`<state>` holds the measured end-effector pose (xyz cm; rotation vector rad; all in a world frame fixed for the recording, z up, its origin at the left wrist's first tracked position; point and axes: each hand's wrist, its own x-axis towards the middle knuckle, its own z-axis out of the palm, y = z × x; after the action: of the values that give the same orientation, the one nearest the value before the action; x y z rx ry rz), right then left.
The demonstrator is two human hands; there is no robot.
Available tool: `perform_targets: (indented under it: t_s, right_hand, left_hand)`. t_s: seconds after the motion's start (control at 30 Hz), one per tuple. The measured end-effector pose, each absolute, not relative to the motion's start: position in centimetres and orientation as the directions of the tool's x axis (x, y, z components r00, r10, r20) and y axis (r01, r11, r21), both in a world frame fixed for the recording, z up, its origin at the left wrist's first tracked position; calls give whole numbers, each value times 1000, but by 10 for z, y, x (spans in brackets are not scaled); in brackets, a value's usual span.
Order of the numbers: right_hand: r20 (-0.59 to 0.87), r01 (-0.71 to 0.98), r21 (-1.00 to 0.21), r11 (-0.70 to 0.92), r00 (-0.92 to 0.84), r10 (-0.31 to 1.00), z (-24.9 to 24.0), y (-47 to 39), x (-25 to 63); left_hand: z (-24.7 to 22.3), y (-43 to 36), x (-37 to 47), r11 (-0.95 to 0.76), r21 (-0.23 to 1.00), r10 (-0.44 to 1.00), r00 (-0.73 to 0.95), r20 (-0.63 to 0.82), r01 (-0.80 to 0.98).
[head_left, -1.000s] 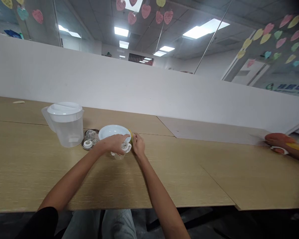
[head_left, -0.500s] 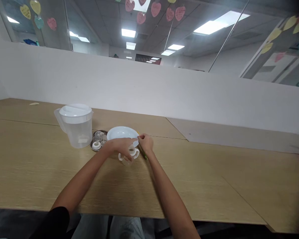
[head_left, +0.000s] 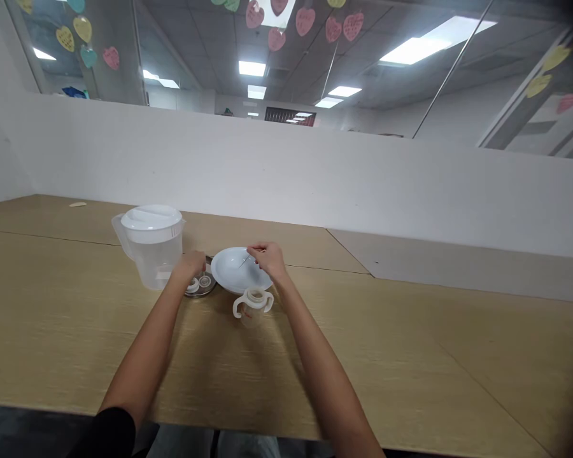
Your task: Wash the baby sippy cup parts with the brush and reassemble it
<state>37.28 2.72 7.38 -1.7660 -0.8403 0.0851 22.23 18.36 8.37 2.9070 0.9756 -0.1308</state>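
Note:
My left hand (head_left: 192, 265) is over the left part of a round metal tray (head_left: 206, 291), fingers closed and pointing down; what they hold, if anything, is hidden. On the tray lie small white and clear ring-like parts (head_left: 204, 281). My right hand (head_left: 267, 256) pinches a thin, dark stick-like tool (head_left: 244, 261), its tip reaching over the white bowl (head_left: 233, 270). In front of the bowl stands a clear cup (head_left: 253, 313) with two white handles, upright and open at the top, touched by neither hand.
A clear lidded pitcher (head_left: 155, 254) stands left of the tray. A small flat pale piece (head_left: 77, 204) lies at the back left of the wooden table (head_left: 386, 356). Behind the table rises a white wall (head_left: 286, 172) with glass above.
My left hand has left the handled cup and moved left to the tray. My right hand has shifted left over the bowl's rim, with the thin tool now showing. The view has shifted slightly.

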Motion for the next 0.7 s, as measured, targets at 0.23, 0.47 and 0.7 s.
perform_targets:
  t_s: [0.23, 0.47, 0.7]
  right_hand:
    - [240, 444, -891, -95, 639, 730, 65, 48, 376]
    - [233, 345, -939, -2, 636, 735, 79, 36, 378]
    - [420, 396, -896, 199, 617, 665, 121, -1, 356]
  left_hand:
    - [77, 184, 230, -799, -3, 598, 795, -103, 601]
    - [69, 188, 234, -851, 30, 515, 845, -147, 524]
    - [67, 203, 230, -877, 64, 460, 869, -182, 477]
